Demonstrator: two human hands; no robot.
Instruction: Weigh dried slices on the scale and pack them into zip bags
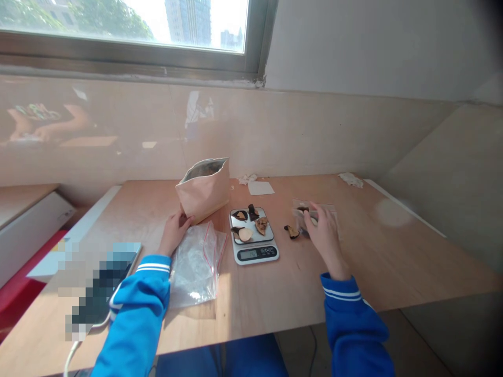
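Observation:
My left hand (175, 230), its fingers bent, grips the lower front corner of a beige stand-up pouch (204, 193). The pouch's top gapes; its dark contents are hard to make out. Clear zip bags (195, 267) with a red seal line lie beside my left wrist. On a small digital kitchen scale (257, 254) rest several dried mushroom-like slices (261, 225), dark-edged and pale inside. Over to the right, my right hand (324, 230) has thumb and forefinger close together on a small clear bag (299, 203) with pieces in it. One loose slice (291, 232) lies left of that bag.
A phone-like device (106, 288), its screen blurred, lies at the left with a white cable (70, 357). White paper (261, 188) and crumpled tissue (247, 179) sit by the wall. Another tissue (351, 180) is at the back right. The wooden table (291, 298) ends near my lap.

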